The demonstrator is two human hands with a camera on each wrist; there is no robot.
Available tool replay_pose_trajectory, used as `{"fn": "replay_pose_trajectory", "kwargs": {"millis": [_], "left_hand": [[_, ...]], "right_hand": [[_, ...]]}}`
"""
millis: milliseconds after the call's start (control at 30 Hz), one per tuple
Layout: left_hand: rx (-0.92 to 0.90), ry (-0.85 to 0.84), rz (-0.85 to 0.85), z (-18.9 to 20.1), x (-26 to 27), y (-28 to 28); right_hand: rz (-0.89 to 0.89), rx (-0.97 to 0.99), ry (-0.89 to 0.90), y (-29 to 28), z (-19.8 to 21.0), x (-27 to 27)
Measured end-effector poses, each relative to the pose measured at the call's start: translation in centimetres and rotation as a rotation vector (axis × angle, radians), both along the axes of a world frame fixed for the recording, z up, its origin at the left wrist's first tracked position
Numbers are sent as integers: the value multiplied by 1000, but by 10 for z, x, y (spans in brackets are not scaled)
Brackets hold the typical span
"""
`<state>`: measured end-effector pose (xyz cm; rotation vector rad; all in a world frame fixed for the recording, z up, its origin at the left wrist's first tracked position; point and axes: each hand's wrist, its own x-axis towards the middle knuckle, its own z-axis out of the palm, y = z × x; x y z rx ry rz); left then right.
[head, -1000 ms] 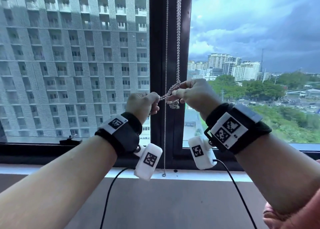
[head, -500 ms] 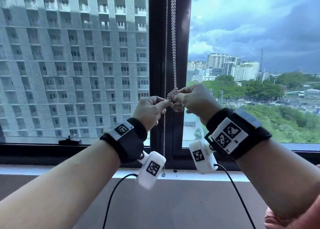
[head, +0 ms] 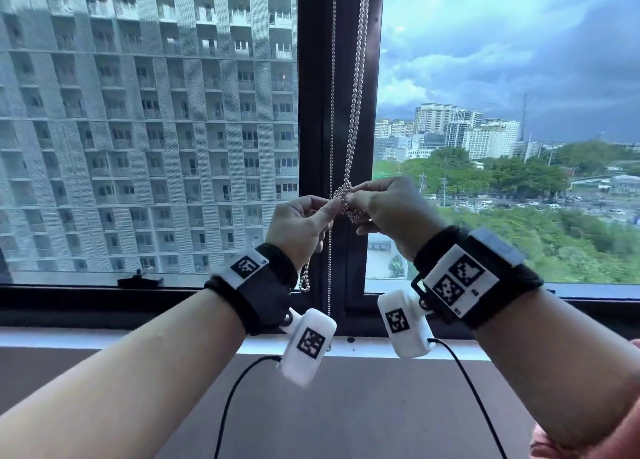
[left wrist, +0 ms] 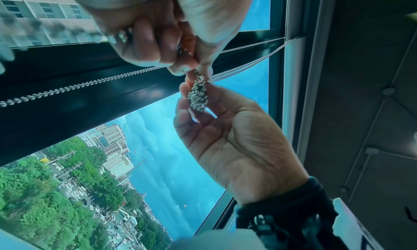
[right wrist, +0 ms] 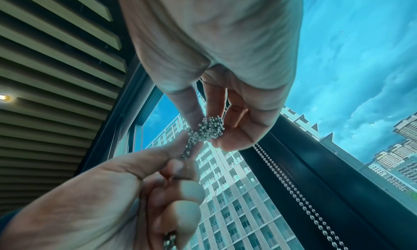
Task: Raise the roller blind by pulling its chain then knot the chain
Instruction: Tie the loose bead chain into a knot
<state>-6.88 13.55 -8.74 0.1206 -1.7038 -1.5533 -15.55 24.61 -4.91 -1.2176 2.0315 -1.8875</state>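
Beyond the glass a pale apartment tower (head: 149, 122) is filling the left half of the head view, while stormy sky and green trees are showing at the right, split by the dark window mullion (head: 311, 112) running down the centre. Your bead chain (head: 356, 94) is hanging in several strands in front of that mullion, coming down from the top centre of the frame to a bunched knot (head: 349, 204) just above the middle. Your left hand (head: 299, 230) is pinching the chain between thumb and curled fingers right at the left edge of the knot, and a loose tail (head: 305, 278) of beads is dangling below that hand toward the lower frame. Your right hand (head: 391, 212) is gripping the knot itself with thumb and fingertips, touching the left hand's fingertips. In the left wrist view the clump of beads (left wrist: 198, 95) is sitting at centre against your right fingers (left wrist: 187, 114). In the right wrist view the same clump (right wrist: 208, 129) is being held by the right fingertips (right wrist: 234, 137), with two strands (right wrist: 300, 200) running along the dark frame toward the lower right. Black straps with white camera units (head: 308, 349) are sitting on both wrists.
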Motion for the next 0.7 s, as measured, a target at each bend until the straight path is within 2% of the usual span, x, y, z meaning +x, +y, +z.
{"fn": "replay_pose_trajectory", "kwargs": {"millis": [433, 700], "left_hand": [[-64, -83, -16, -34, -9, 3], [-132, -100, -6, -38, -11, 1]], "right_hand": [[60, -66, -96, 2, -1, 2], [99, -92, -179, 3, -6, 1]]}}
